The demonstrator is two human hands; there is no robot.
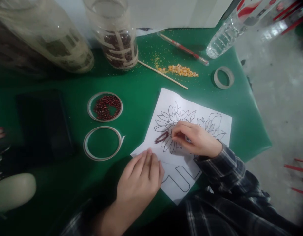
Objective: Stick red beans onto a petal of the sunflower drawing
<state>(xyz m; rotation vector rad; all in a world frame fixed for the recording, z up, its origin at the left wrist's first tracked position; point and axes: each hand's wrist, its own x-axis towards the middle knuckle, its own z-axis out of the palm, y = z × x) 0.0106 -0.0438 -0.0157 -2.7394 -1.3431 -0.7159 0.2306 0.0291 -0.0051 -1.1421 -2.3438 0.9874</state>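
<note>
Paper (151, 134) with flower drawings lies on the worktop (139, 108), pressed near its left corner by the flattened left hand (141, 175). A petal seems to be being worked: beside a dark red outline (161, 137), the right hand's (197, 139) fingertips are drawn together, their contents hidden. Light, steady contact seems needed.

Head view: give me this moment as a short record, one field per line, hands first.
Left hand: resting on the paper's near left part
Right hand: fingertips bunched over the flower sheet; whether they hold anything, cannot tell
Flower sheet: line-drawn flowers, one petal outlined in dark red
Lower sheet: rounded outlines, partly visible
Rings left of paper: one around dark red beans; the nearer ring has a loose end
Beyond paper: corn kernels, thin stick
Far right: clear bottle, small ring
</note>
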